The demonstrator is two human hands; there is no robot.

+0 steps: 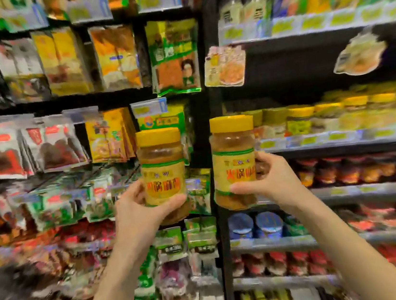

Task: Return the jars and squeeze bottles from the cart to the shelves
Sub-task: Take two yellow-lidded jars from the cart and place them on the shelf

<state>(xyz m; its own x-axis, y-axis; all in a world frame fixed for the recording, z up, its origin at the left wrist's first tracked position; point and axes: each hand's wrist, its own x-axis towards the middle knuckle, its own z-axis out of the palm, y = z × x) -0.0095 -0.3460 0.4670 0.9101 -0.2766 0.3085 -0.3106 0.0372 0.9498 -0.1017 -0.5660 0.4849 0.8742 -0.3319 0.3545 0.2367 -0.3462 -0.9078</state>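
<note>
Two hands are raised in front of me, each holding one jar, both jars upright, apart and roughly level. My left hand [136,208] grips the left jar [163,174], clear plastic with a yellow screw lid and a yellow label, round its lower half: thumb across the label's bottom edge, fingers curled behind. My right hand [271,178] grips the matching right jar [234,162] likewise, thumb under the label, fingers wrapped round the far side. The left jar sits before the hanging yellow packets [109,136]. The right jar is in front of the black upright post [210,9], just left of a grey shelf [342,146] carrying a row of similar yellow-lidded jars [298,119]. Much of the background is blurred.
</note>
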